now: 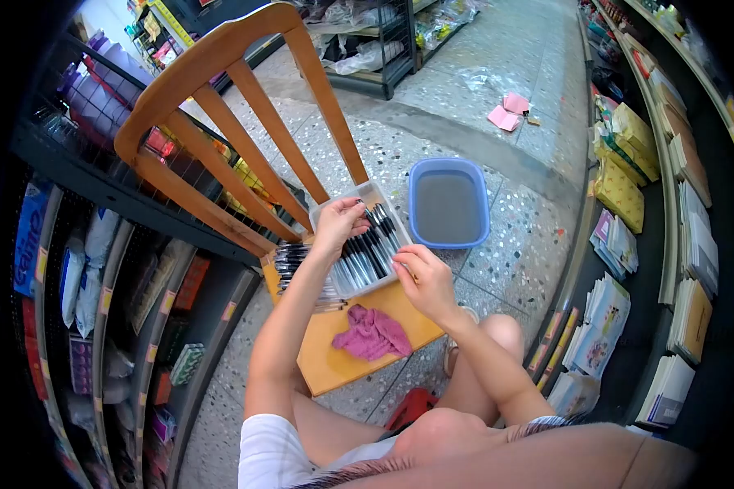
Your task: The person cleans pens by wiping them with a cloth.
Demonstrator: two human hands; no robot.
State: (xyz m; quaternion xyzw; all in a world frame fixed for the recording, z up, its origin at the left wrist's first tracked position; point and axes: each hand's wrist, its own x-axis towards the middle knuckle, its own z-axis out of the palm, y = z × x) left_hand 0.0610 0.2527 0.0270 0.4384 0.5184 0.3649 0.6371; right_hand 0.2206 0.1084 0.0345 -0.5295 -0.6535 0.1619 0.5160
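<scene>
A clear plastic box [373, 287] full of pens [361, 257] stands on the seat of a wooden chair [316, 364]. My left hand [339, 225] is over the box's left side, thumb and fingers pinched on a dark-ended pen at the far end. At the near right corner of the box is my right hand [426, 279], its fingers bent against the rim. More pens [290, 264] lie in a pile on the seat, left of the box and partly behind my left forearm. A crumpled pink cloth [372, 332] is on the seat in front of the box.
A blue basin [448, 204] of greyish water stands on the speckled floor, right of the chair. Shelves with notebooks and packets [599, 326] line the right side; shelves of packaged goods [139, 326] curve along the left. Pink papers [508, 112] lie farther off on the floor.
</scene>
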